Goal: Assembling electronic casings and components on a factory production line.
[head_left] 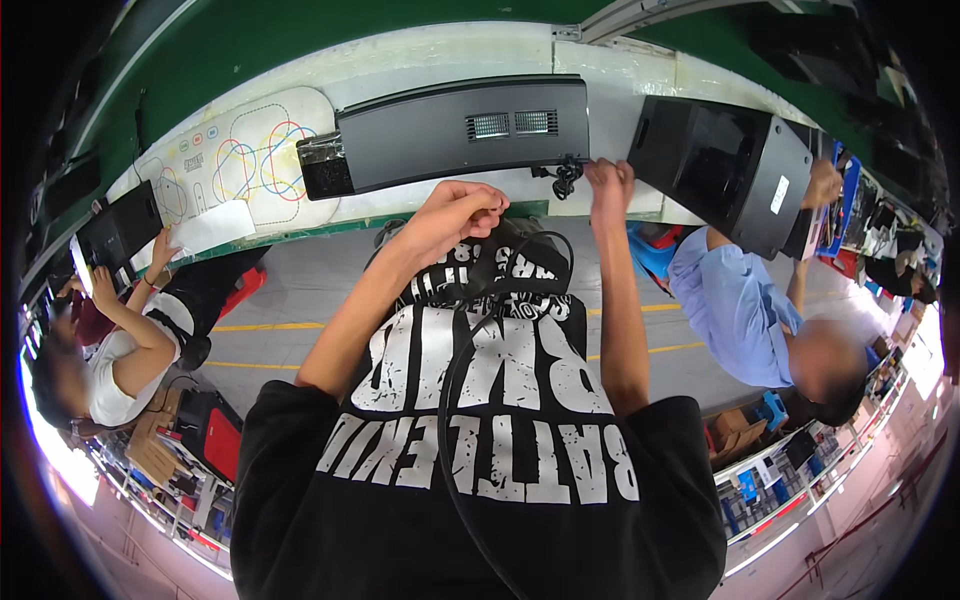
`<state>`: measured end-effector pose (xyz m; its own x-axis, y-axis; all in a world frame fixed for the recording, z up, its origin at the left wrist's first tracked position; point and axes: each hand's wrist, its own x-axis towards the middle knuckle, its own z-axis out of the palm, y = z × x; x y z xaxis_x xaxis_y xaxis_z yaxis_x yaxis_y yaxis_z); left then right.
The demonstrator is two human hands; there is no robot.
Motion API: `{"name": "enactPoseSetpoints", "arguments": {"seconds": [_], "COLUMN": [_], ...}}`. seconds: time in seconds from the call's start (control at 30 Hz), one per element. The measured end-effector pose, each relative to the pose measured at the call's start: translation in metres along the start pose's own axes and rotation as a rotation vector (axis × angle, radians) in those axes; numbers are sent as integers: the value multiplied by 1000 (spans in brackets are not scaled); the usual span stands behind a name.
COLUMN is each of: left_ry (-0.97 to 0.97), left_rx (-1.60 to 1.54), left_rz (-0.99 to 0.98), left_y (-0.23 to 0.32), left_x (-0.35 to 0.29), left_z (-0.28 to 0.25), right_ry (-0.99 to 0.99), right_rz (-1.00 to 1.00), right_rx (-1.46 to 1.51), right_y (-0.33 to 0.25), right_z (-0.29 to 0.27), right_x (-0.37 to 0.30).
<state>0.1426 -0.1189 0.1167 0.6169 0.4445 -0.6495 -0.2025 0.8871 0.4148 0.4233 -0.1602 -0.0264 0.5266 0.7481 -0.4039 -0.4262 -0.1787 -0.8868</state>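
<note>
A long dark grey device housing (420, 140) with two small vent grilles lies across the white bench in front of me. Its left end carries a glossy black panel (324, 166). At the housing's near edge my left hand (462, 212) is closed, fingers curled together; whatever they pinch, if anything, is hidden. By the near right corner lies a bundled black cable (566, 177). My right hand (609, 188), also closed, is just right of that bundle. Whether its fingers grip part of the cable is too small to make out.
Right of the housing stands another dark device (720, 165), with a co-worker in a light blue shirt (735, 310) beside it. At left are a patterned white mat (240, 150), a white sheet (213, 230) and a second co-worker (140, 350). A dark cable (446, 430) hangs over my shirt.
</note>
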Motion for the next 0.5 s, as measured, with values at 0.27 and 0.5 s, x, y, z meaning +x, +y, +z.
{"name": "enactPoseSetpoints", "arguments": {"seconds": [0.27,0.5], "left_ry": [174,248], "left_rx": [71,8], "left_rz": [90,184], "left_y": [16,33], "left_x": [10,15], "left_z": [-15,-40], "right_ry": [-167,-1], "right_rz": [479,417], "right_rx": [172,89], "right_y": [-1,-79], "right_z": [15,64], "right_x": [-48,-91]}}
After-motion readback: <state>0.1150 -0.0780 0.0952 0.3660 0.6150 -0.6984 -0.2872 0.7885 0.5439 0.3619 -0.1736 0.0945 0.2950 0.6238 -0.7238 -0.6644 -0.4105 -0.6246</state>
